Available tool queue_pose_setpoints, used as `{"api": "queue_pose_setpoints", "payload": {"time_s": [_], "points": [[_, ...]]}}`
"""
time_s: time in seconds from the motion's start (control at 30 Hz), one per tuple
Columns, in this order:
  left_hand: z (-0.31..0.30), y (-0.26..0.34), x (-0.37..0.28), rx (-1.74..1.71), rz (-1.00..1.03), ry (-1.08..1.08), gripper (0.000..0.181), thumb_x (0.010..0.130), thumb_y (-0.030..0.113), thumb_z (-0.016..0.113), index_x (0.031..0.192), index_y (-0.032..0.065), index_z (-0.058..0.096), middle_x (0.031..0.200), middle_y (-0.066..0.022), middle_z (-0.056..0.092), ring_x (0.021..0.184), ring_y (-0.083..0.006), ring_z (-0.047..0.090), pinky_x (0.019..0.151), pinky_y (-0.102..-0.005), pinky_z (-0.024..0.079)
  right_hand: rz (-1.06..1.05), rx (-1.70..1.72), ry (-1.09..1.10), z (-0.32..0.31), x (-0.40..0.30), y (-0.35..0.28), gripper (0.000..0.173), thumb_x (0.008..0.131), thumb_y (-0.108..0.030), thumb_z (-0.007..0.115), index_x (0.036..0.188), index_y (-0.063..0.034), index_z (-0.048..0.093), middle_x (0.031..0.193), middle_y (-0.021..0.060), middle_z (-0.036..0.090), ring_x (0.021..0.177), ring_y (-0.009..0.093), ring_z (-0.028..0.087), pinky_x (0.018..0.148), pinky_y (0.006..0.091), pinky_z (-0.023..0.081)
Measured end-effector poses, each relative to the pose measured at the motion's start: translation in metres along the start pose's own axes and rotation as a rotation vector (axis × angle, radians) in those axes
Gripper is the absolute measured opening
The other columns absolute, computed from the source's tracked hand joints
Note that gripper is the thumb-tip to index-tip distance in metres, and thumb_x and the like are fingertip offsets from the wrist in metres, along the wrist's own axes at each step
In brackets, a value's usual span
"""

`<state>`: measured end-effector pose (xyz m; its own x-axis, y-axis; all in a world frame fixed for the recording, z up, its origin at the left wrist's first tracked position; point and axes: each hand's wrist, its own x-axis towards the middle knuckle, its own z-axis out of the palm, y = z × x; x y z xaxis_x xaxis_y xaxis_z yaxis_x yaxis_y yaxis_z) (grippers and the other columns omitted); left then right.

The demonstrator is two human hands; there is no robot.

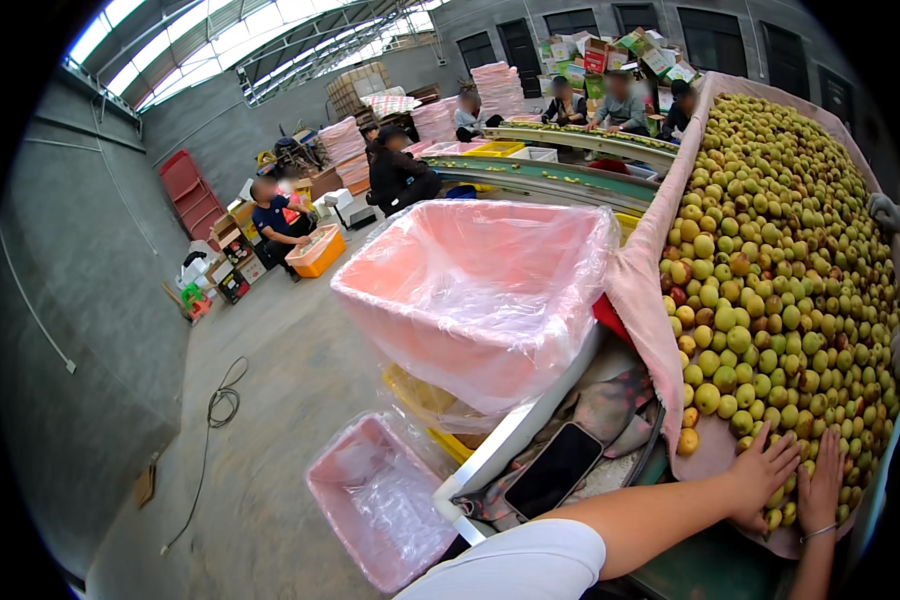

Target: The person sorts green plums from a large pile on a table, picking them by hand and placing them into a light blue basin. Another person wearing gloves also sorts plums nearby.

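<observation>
A large heap of green and reddish-brown fruit, probably jujubes, (787, 300) lies on a pink cloth (645, 277) at the right. My left hand (761, 476) rests with spread fingers on the near edge of the heap. Beside it, my right hand (819, 480), with a bracelet at the wrist, lies flat against the fruit, fingers pointing away. Neither hand is closed around a fruit. Left of the heap stands a pink crate (450, 330) lined with clear plastic, with no fruit visible inside. A smartphone (553, 471) with a dark screen lies on patterned fabric nearby.
Below the lined crate are a yellow crate (450, 442) and another pink crate (379, 495). Green conveyor belts (540, 174) carry fruit further back, with several people seated around them. A gloved hand (886, 212) of another person touches the heap's far right edge. A cable (223, 405) lies on the floor.
</observation>
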<state>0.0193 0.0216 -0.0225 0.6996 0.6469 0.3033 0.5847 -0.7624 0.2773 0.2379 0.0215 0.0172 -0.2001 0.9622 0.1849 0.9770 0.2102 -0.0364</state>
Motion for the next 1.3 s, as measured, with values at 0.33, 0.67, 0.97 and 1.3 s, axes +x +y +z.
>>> {"api": "queue_pose_setpoints", "payload": {"time_s": [0.33, 0.67, 0.97, 1.3], "points": [[-0.009, 0.006, -0.005, 0.011, -0.006, -0.020, 0.128, 0.064, 0.070, 0.078, 0.158, -0.0035, 0.034, 0.167, -0.0239, 0.027, 0.158, -0.0391, 0.017, 0.123, -0.0689, 0.000, -0.051, 0.087, 0.001, -0.011, -0.006, -0.006, 0.079, 0.098, -0.038, 0.058, 0.163, -0.0041, 0.028, 0.168, 0.0171, 0.030, 0.158, 0.034, 0.021, 0.128, 0.0508, 0.012], [-0.013, 0.009, -0.007, 0.055, -0.002, -0.045, 0.127, 0.066, 0.070, 0.077, 0.159, -0.0028, 0.032, 0.168, -0.0231, 0.027, 0.158, -0.0382, 0.017, 0.123, -0.0689, 0.000, 0.055, -0.025, 0.074, 0.006, 0.010, 0.012, 0.060, 0.104, -0.026, 0.049, 0.161, -0.0107, 0.036, 0.170, 0.0118, 0.029, 0.158, 0.033, 0.022, 0.127, 0.0515, 0.015], [-0.016, 0.011, -0.008, 0.051, 0.006, -0.051, 0.127, 0.065, 0.070, 0.078, 0.159, -0.0017, 0.032, 0.167, -0.0229, 0.027, 0.158, -0.0383, 0.017, 0.123, -0.0697, 0.001, 0.037, -0.056, 0.088, 0.011, 0.008, 0.012, 0.063, 0.104, -0.030, 0.049, 0.161, -0.0088, 0.034, 0.170, 0.0115, 0.029, 0.158, 0.032, 0.022, 0.127, 0.0517, 0.015], [-0.031, 0.010, 0.000, -0.005, -0.065, 0.014, 0.116, 0.077, 0.071, 0.071, 0.160, 0.0006, 0.031, 0.170, -0.0195, 0.024, 0.158, -0.0388, 0.017, 0.124, -0.0668, 0.007, 0.068, 0.010, 0.054, -0.002, -0.002, -0.012, 0.072, 0.102, -0.039, 0.052, 0.162, -0.0052, 0.031, 0.168, 0.0139, 0.031, 0.158, 0.033, 0.024, 0.126, 0.0543, 0.015]]}}
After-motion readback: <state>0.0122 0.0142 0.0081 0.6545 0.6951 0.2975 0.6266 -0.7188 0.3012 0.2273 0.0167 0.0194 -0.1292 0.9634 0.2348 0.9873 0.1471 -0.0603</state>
